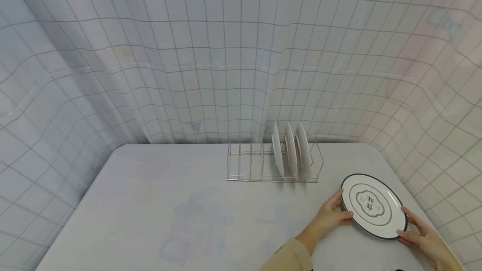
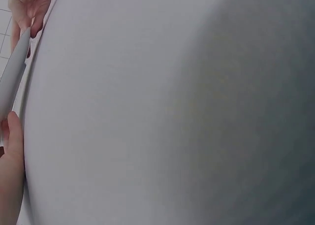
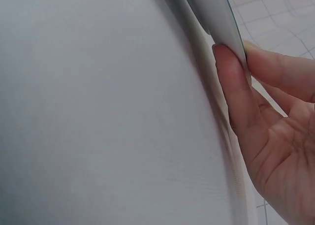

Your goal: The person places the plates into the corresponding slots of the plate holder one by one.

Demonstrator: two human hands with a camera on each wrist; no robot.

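A white plate [image 1: 388,208] with a dark green rim and a printed emblem in its middle lies between both hands at the right of the table. My left hand [image 1: 333,216] grips its left edge, thumb on the near rim. On the opposite side my right hand [image 1: 421,237] pinches the rim, thumb on top. From the right wrist, that hand [image 3: 280,131] shows its fingers on both faces of the plate [image 3: 216,18]. The left wrist view has the plate [image 2: 12,77] edge-on at the far left, a hand at each end.
A wire dish rack [image 1: 250,179] stands at the back of the white table [image 1: 150,212]. Several slots at its right hold upright white plates [image 1: 303,154]. Behind and beside the table hangs a white gridded curtain [image 1: 188,74].
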